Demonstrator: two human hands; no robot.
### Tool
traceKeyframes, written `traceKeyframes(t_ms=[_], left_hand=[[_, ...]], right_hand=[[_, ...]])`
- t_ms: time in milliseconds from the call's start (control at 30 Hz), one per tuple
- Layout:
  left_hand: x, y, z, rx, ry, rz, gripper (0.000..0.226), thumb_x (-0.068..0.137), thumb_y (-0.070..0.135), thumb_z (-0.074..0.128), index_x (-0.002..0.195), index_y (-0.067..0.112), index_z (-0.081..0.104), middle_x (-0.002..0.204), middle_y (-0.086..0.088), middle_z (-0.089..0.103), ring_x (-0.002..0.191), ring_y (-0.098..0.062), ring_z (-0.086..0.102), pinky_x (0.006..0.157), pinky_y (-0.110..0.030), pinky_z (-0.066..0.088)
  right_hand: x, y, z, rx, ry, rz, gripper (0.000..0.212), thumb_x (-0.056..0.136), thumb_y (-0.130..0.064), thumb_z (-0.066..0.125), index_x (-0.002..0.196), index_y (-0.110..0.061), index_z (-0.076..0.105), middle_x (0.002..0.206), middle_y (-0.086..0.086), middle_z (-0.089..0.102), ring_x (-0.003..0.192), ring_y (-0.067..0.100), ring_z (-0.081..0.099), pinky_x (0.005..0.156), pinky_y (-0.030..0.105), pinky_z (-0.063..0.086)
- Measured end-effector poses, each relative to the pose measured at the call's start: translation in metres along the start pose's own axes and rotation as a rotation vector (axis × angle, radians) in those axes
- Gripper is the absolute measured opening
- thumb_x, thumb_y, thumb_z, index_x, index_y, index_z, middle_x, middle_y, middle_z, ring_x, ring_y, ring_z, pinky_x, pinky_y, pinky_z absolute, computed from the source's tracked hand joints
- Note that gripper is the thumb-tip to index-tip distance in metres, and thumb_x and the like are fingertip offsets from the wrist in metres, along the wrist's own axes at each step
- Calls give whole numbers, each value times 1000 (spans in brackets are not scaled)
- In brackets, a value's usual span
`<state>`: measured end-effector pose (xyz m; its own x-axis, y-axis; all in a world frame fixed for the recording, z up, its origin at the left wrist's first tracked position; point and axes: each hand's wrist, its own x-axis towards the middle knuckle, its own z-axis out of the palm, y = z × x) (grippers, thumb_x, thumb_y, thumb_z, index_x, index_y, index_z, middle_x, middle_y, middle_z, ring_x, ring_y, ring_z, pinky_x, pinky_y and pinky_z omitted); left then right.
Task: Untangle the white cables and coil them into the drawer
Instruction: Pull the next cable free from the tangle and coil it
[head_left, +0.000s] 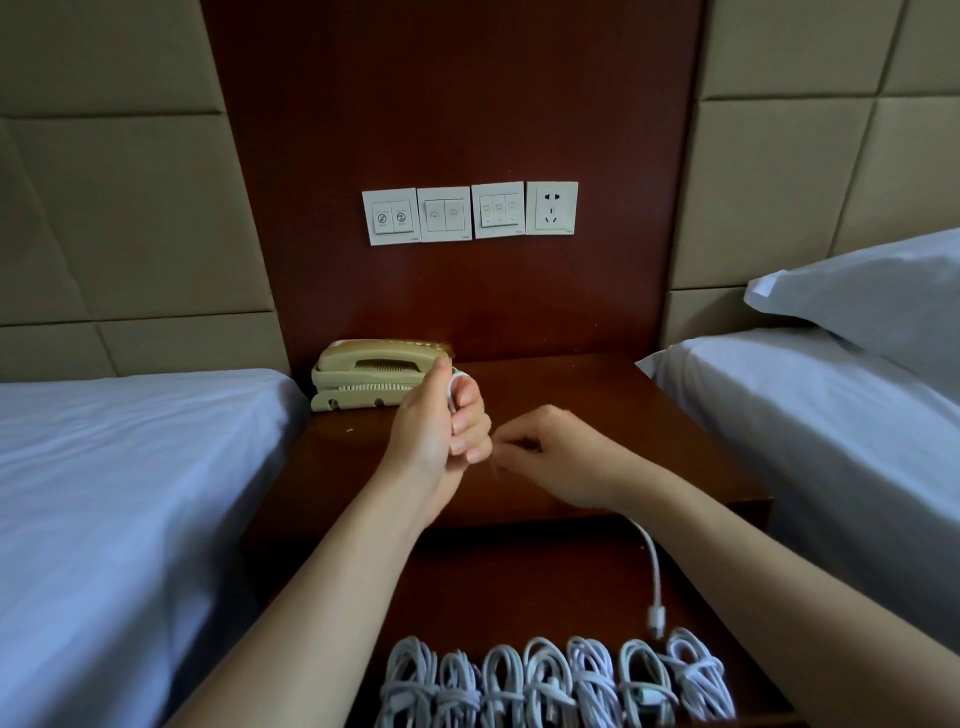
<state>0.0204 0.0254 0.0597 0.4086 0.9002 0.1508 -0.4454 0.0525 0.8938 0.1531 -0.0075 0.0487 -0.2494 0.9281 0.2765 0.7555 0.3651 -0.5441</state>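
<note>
**Coil being wound on left hand; tail hangs to 5 o'clock**

Grip, left: left hand (447, 426) is raised over the nightstand (649, 431), just in front of the phone (374, 374). Its fingers are curled and clamped on a small loop (456, 385) of white cable (652, 561), which shows at the hand's 12 o'clock.

Grip, right: right hand (561, 457) sits at 3 o'clock from the left, close but not touching. The fingertips are drawn together toward the left hand. Cannot tell whether the cable is in that pinch, because the stretch between the hands is blurred.

Cable: the free tail comes out from under the right wrist and runs down toward 5 o'clock over the nightstand's front edge. It ends in a plug (656, 618) hanging over the open drawer (519, 582). The long axis runs roughly 11 to 5.

Drawer: seven coils (550, 680) lie side by side along the 6 o'clock edge. The plug hangs just above the rightmost coils.

Judgement: this looks like one of the last cables. The slack lies to the right of and below the loop, so the right hand is nearer to feed it. Each wrap must draw the tail up toward 11 o'clock. Risk: the plug may snag on the coils as it lifts.
</note>
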Motion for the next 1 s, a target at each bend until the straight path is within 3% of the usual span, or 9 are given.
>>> traceKeyframes(t_ms=[67, 167, 300, 400, 467, 567, 700, 833, 1000], left_hand=[[1, -2, 1, 14, 54, -3, 52, 103, 35, 20, 58, 13, 33, 36, 7, 25, 27, -5, 22, 32, -16, 23], [5, -3, -4, 63, 156, 51, 53, 103, 37, 20, 58, 12, 35, 36, 7, 25, 29, -6, 23, 35, -18, 27], [11, -5, -22, 418, 242, 180, 55, 103, 35, 24, 58, 9, 44, 36, 5, 38, 32, -10, 38, 40, -22, 38], [9, -7, -24, 710, 187, 198, 58, 102, 31, 27, 55, 6, 50, 34, 3, 46, 32, -8, 45, 38, -15, 37], [5, -8, -21, 802, 56, 125, 63, 103, 29, 25, 51, 4, 50, 33, 1, 47, 31, -11, 46, 38, -16, 39], [-1, -9, -15, 708, -154, -39, 62, 103, 37, 20, 59, 5, 51, 38, -3, 43, 32, -15, 41, 41, -24, 39], [-5, -5, -9, 417, -332, -241, 62, 99, 40, 11, 59, 6, 42, 40, 0, 31, 29, -9, 26, 36, -17, 28], [-5, -1, -10, 336, -401, -330, 54, 92, 28, 14, 49, 9, 41, 40, 3, 26, 29, -6, 20, 35, -15, 23], [-11, 1, -7, 266, -484, -298, 37, 81, 32, 33, 54, 9, 42, 41, 3, 29, 31, -6, 24, 37, -18, 33]], right_hand=[[-2, -5, 2, -48, -45, -18, 23, 94, -20, 53, 80, -12, 69, 73, 6, 65, 64, 19, 56, 62, 28, 43], [-5, -13, 2, -113, -111, -52, 23, 95, -22, 52, 83, -13, 70, 77, -1, 64, 68, 15, 57, 66, 30, 45], [-10, -25, -1, -166, -111, -142, 24, 95, -23, 52, 83, -14, 70, 72, -8, 59, 64, 9, 54, 63, 27, 43], [-11, -28, -1, -183, -25, -213, 22, 94, -24, 54, 82, -16, 69, 69, -8, 61, 62, 8, 54, 63, 29, 45], [-10, -25, -2, -185, 76, -212, 20, 93, -26, 56, 81, -20, 71, 72, -6, 66, 65, 10, 57, 65, 33, 47], [-8, -20, -5, -123, 220, -167, 18, 89, -27, 61, 75, -19, 68, 71, -6, 68, 65, 8, 59, 64, 32, 47], [-8, -14, -10, 42, 333, -114, 17, 79, -30, 73, 74, -19, 61, 63, -1, 62, 59, 14, 54, 57, 32, 42], [-7, -11, -10, 118, 274, -106, 13, 81, -31, 71, 83, -21, 63, 57, -6, 49, 53, 4, 37, 51, 24, 30], [-8, -10, -14, 76, 282, -103, 19, 85, -33, 66, 76, -17, 63, 53, -10, 49, 51, 4, 41, 49, 18, 30]])
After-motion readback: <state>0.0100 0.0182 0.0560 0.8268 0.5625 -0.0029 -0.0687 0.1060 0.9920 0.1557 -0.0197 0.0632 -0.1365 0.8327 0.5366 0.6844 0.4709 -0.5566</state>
